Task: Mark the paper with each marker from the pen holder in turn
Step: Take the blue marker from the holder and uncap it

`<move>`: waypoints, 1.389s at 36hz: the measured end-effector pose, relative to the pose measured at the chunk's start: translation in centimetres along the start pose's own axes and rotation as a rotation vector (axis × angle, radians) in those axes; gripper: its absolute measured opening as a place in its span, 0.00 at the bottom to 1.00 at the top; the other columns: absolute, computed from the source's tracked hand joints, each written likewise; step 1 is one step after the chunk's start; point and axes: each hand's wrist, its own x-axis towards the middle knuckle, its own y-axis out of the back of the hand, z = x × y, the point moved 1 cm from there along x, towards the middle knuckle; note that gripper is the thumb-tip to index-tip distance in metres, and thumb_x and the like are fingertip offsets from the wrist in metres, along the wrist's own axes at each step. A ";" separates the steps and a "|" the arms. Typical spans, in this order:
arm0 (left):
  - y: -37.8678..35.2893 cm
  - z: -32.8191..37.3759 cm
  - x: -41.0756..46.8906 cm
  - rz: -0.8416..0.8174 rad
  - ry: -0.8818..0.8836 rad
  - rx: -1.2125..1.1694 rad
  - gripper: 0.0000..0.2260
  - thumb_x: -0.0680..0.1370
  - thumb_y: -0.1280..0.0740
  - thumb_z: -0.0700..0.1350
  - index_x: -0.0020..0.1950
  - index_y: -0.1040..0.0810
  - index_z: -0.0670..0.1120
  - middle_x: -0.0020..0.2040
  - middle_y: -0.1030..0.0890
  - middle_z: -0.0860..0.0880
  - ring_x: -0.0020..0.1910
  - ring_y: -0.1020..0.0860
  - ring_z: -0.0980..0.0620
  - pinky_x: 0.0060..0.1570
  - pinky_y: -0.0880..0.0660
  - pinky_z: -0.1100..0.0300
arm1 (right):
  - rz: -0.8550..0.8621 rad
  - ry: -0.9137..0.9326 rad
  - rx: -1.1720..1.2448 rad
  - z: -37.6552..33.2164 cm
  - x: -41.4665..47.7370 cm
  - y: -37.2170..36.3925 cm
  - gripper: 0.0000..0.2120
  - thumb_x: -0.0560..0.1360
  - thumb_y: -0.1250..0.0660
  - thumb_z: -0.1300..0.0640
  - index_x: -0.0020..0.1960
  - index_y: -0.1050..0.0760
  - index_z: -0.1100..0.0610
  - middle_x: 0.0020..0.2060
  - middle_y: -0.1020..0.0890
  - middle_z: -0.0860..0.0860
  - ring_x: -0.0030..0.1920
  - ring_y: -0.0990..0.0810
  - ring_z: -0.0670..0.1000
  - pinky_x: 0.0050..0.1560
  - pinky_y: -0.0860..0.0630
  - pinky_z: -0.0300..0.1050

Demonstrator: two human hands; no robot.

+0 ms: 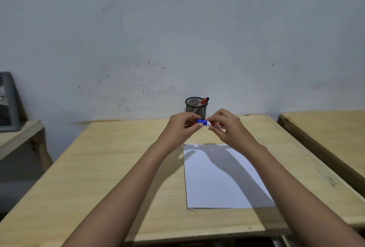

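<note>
Both my hands hold one blue-capped marker (205,122) level above the far end of the wooden desk (110,167). My left hand (182,128) pinches its blue cap, and my right hand (227,126) grips its white printed barrel. A white sheet of paper (219,179) lies on the desk below and nearer to me, partly in my arms' shadow. Behind my hands stands a black mesh pen holder (195,107) against the wall, with a red marker (203,101) and a black one leaning in it.
A second wooden desk (325,134) stands close on the right with a narrow gap between. On the left, a lower table (17,138) carries a grey tray unit (8,102). A pale wall rises right behind the desk.
</note>
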 end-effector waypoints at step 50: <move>4.3 -6.1 -0.7 0.147 0.373 -0.259 0.04 0.74 0.33 0.38 0.42 0.19 0.40 0.37 0.20 0.46 0.36 0.21 0.52 0.48 0.23 0.60 | 0.368 -0.468 1.330 -0.5 0.1 -0.3 0.08 0.66 0.30 0.65 0.45 0.23 0.62 0.40 0.18 0.52 0.43 0.17 0.46 0.50 0.21 0.36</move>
